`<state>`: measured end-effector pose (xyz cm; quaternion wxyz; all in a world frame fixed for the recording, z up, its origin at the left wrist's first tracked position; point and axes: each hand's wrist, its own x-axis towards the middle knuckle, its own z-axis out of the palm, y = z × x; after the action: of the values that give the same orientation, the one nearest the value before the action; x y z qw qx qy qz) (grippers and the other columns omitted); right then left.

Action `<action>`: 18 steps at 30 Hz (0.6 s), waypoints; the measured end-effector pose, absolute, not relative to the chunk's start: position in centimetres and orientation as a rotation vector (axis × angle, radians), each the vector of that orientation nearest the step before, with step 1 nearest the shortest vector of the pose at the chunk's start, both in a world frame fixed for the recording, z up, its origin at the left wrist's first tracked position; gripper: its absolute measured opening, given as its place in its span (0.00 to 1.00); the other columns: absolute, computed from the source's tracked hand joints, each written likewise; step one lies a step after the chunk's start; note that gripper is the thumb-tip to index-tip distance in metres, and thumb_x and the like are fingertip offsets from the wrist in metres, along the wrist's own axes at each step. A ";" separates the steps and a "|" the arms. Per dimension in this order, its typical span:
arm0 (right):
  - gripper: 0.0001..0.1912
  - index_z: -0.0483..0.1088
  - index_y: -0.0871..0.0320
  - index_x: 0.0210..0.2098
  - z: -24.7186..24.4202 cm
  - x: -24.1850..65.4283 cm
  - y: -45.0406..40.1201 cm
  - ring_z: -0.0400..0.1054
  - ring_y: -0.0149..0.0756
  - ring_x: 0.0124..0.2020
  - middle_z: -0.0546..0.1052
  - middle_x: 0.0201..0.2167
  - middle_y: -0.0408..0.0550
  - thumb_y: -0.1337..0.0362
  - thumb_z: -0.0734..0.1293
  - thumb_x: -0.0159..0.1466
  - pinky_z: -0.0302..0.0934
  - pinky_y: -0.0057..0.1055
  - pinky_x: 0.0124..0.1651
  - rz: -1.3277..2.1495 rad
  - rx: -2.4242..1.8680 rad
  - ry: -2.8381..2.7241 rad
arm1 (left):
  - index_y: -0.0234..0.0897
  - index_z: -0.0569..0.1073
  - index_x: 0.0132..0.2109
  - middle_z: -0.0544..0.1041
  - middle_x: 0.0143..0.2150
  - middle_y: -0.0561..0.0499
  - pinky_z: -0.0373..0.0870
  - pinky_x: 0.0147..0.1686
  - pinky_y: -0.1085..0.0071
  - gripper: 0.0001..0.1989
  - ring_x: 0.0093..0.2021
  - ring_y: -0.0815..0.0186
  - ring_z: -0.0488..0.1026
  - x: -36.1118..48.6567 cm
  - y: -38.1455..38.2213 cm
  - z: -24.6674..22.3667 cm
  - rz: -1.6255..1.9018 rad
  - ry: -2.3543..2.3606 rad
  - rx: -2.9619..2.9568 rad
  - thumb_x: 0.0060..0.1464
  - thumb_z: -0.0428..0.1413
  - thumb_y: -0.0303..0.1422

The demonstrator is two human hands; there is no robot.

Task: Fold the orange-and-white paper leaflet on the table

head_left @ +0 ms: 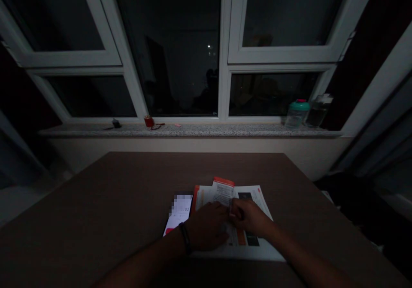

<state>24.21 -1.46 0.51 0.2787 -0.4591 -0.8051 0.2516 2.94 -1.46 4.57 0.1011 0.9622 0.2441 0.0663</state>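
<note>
A printed sheet or booklet (257,253) with orange and dark patches lies on the brown table. On it rests a smaller paper piece (222,190) with an orange top edge and fine print. My left hand (209,225), with a dark band at the wrist, lies flat over the papers, its fingers spread. My right hand (246,215) is curled beside the left fingertips, at the right edge of the small paper; what its fingers hold, if anything, is too dark to make out. A lit phone (180,210) lies left of the booklet.
The dark table (128,189) reaches to a wall below a window. On the stone sill (199,130) stand a red jar (149,121), a small dark object (116,123), a green-lidded bottle (298,114) and a clear bottle (318,111). Glasses (157,126) lie there too.
</note>
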 end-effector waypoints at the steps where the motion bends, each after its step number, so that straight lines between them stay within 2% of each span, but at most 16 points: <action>1: 0.08 0.61 0.56 0.26 0.5 24.1 -1.6 0.63 0.29 0.25 0.67 0.22 0.37 0.71 0.67 0.54 0.50 0.22 0.28 0.684 -1.226 -2.167 | 0.38 0.67 0.53 0.72 0.50 0.46 0.65 0.50 0.62 0.21 0.50 0.55 0.67 3.0 -1.5 4.6 0.186 0.724 2.851 0.54 0.60 0.37; 6: 0.08 0.62 0.56 0.27 0.7 24.1 -1.6 0.64 0.29 0.26 0.68 0.23 0.37 0.70 0.67 0.55 0.50 0.23 0.28 0.675 -1.267 -2.172 | 0.38 0.67 0.51 0.72 0.49 0.47 0.65 0.49 0.62 0.18 0.49 0.56 0.67 3.0 -1.6 4.6 0.158 0.731 2.885 0.55 0.59 0.35; 14: 0.07 0.64 0.56 0.30 0.7 24.7 -1.5 0.65 0.30 0.28 0.70 0.26 0.39 0.72 0.65 0.55 0.53 0.23 0.30 0.599 -1.252 -2.140 | 0.38 0.64 0.55 0.69 0.53 0.45 0.64 0.50 0.60 0.21 0.51 0.55 0.66 3.1 -1.9 4.2 0.139 0.810 2.935 0.57 0.58 0.35; 18: 0.07 0.64 0.56 0.30 0.6 25.0 -1.7 0.65 0.30 0.27 0.70 0.25 0.39 0.72 0.66 0.55 0.52 0.23 0.29 0.651 -1.248 -2.184 | 0.39 0.65 0.53 0.70 0.51 0.46 0.65 0.49 0.60 0.18 0.50 0.55 0.66 3.2 -1.9 4.2 0.117 0.821 2.939 0.57 0.58 0.35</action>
<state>25.04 -1.65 0.58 0.2683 -0.4626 -0.8097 0.2414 3.19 -1.87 4.22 0.0440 0.9615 0.2687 0.0382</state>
